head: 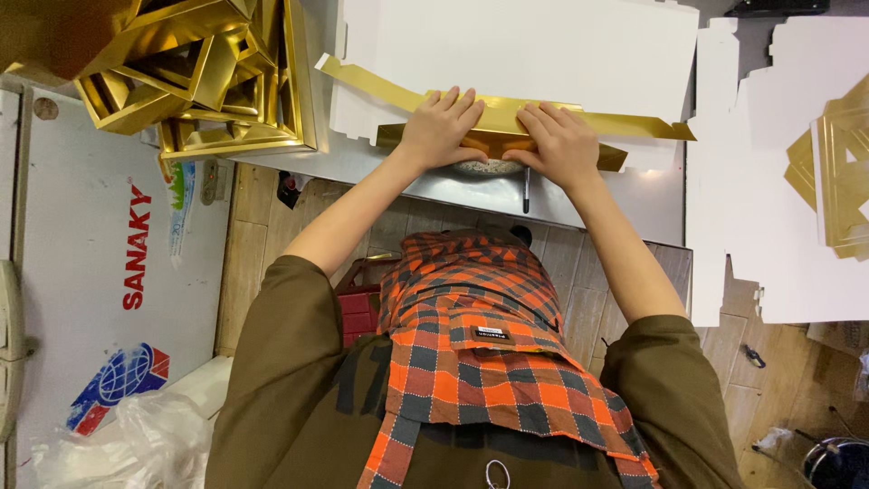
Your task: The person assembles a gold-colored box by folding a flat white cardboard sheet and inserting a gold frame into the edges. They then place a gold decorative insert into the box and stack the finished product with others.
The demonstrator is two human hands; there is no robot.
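Gold card, a long glossy strip [507,118], lies folded across the near edge of the metal table [471,192], running from the left down toward the right, and both hands press it flat. I see my left hand [441,129] laid palm down on the strip just left of its middle, fingers straight, held close together and pointing toward the far side. My right hand [563,143] sits just beside it, also palm down, fingers slightly fanned over the fold, thumb tucked toward the other hand; neither hand pinches anything, both only bear down. Under the strip lies a large white flat cardboard sheet [543,45] that covers the far part of the table. A black pen [526,188] rests on the table's near edge, just below my right hand. On the far left a heap of folded gold box frames [204,72] is stacked. To the right, more white die-cut sheets [778,181] spread out, with flat gold pieces [837,172] on them at the right edge. Near me hangs my orange checked apron [480,362].
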